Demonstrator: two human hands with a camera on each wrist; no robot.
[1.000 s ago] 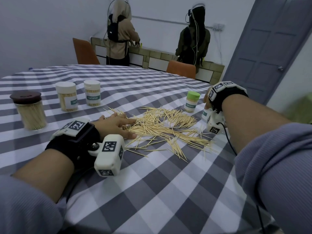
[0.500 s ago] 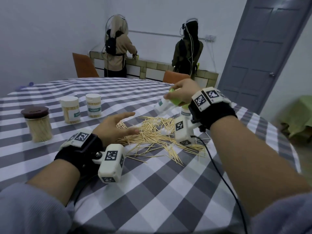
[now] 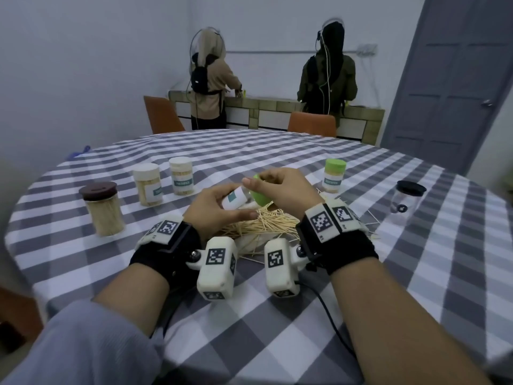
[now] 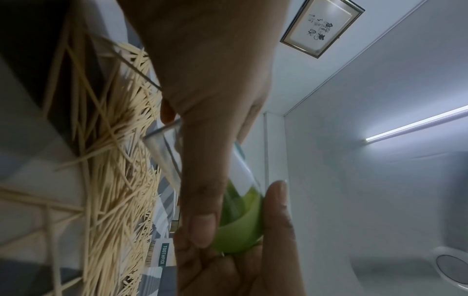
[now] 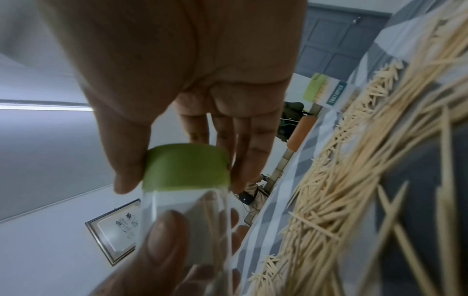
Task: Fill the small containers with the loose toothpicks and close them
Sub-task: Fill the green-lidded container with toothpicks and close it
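Left hand (image 3: 215, 208) grips container (image 3: 234, 199); right hand (image 3: 283, 190) pinches its green lid (image 3: 259, 194).
Both at frame centre, above toothpicks (image 3: 266, 225) on table (image 3: 277, 343).

The toothpick pile (image 3: 263, 225) lies on the checked table (image 3: 277, 343) directly under both hands, which are raised over it with a small container between them. Left of the pile stand three closed jars in a slanting row: a brown-lidded jar (image 3: 101, 208) nearest, then two white-lidded jars (image 3: 163, 180), with bare cloth between them and the pile. Right of it stands a green-lidded jar (image 3: 334, 176) just beside the pile's far edge, and a black-lidded clear jar (image 3: 406, 200) well apart. The near cloth is open
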